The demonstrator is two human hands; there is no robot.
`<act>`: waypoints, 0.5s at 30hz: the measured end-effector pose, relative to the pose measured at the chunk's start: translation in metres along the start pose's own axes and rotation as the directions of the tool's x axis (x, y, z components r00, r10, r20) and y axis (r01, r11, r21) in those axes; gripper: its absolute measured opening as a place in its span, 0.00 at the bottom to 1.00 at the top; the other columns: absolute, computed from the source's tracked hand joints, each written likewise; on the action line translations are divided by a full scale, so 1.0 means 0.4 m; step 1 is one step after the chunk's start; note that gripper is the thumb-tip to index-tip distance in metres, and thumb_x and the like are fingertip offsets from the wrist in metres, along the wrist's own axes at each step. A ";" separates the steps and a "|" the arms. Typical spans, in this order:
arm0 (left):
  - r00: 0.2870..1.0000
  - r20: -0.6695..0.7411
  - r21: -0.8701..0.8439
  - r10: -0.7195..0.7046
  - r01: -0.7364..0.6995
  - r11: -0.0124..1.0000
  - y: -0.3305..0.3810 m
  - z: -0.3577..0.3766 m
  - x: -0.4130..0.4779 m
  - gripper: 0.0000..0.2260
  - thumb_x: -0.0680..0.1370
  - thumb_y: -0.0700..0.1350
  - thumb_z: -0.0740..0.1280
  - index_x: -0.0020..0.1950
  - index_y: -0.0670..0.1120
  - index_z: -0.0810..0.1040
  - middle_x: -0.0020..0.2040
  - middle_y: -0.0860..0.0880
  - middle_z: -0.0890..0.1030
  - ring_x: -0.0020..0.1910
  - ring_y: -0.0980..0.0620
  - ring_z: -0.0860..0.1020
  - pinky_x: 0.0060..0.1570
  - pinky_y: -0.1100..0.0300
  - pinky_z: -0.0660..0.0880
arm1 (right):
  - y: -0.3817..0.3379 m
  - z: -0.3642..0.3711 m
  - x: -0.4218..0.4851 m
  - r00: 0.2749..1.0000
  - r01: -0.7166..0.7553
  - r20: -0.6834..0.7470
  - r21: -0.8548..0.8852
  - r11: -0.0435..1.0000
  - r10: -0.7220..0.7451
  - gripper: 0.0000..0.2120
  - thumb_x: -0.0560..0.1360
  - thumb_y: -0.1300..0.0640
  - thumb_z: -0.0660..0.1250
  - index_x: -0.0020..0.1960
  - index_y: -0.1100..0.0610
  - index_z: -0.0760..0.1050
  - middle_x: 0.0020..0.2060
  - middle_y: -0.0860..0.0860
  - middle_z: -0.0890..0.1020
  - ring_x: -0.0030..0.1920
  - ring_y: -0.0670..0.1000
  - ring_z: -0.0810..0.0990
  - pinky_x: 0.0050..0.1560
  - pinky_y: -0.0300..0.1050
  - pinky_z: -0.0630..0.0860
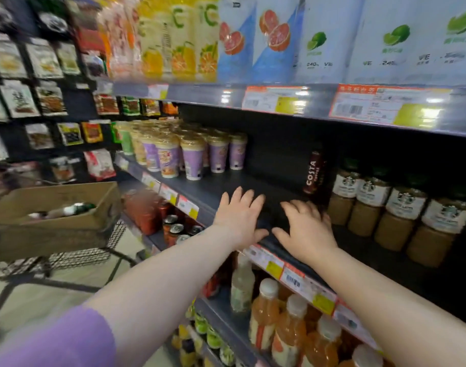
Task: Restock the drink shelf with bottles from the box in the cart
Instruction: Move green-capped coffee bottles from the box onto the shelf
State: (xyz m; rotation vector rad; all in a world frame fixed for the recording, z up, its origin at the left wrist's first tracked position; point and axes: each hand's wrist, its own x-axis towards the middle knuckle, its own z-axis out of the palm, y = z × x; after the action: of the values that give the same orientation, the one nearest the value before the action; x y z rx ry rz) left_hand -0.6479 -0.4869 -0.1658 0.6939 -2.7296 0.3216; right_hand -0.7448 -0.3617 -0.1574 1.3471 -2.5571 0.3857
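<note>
Both hands are laid on the front of the dark middle shelf (pixel 266 181) at the centre of the frame. The left hand (pixel 240 218) and the right hand (pixel 306 231) are seen spread wide with straight fingers, side by side, and nothing is seen held in either. The cardboard box (pixel 68 223) is found at the left of the frame, set in the wire cart (pixel 75 256), well apart from the hands; one bottle (pixel 65 210) is seen lying in it, blurred.

The bare stretch of shelf is bounded on the left by purple cups (pixel 192 157) and on the right by a dark Costa bottle (pixel 313 172), standing upright near the back, and by rows of Starbucks bottles (pixel 385 207) just beside it. The right hand is placed close to the nearest of these.

Price tags (pixel 292 276) are fixed along the shelf edge below the wrists. Orange juice bottles (pixel 287 321) are ranged on the shelf beneath, drink cartons (pixel 277 35) on the shelf above, and snack packets (pixel 41 102) are hung at the upper left.
</note>
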 end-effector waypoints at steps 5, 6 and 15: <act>0.993 -0.030 0.009 -0.117 0.117 0.993 -0.213 0.032 -0.105 0.38 0.73 0.65 0.61 0.76 0.47 0.53 0.75 0.44 0.59 0.74 0.40 0.55 0.68 0.42 0.55 | -0.206 0.041 0.035 0.989 0.148 0.027 -0.006 0.989 -0.148 0.30 0.77 0.41 0.59 0.75 0.49 0.55 0.73 0.48 0.60 0.74 0.55 0.54 0.72 0.60 0.54; 0.990 -0.024 0.009 -0.142 0.142 0.990 -0.259 0.041 -0.130 0.38 0.73 0.65 0.61 0.76 0.47 0.53 0.75 0.43 0.59 0.73 0.40 0.55 0.68 0.42 0.55 | -0.252 0.055 0.042 0.985 0.170 0.028 -0.006 0.985 -0.170 0.30 0.76 0.41 0.59 0.75 0.49 0.56 0.73 0.48 0.61 0.74 0.55 0.54 0.72 0.60 0.54; 0.931 0.131 0.060 -0.341 0.336 0.940 -0.762 0.110 -0.437 0.38 0.74 0.64 0.61 0.76 0.48 0.51 0.75 0.45 0.57 0.75 0.41 0.52 0.70 0.41 0.52 | -0.791 0.249 0.091 0.926 0.363 0.110 0.009 0.932 -0.362 0.28 0.75 0.40 0.59 0.72 0.48 0.59 0.71 0.48 0.64 0.72 0.54 0.57 0.69 0.58 0.57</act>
State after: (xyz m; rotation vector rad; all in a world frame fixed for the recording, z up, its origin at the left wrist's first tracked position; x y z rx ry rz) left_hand -0.3613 -0.6865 -0.2245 1.2194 -2.6682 0.2502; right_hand -0.5100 -0.5950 -0.1997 1.8378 -2.3113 0.2314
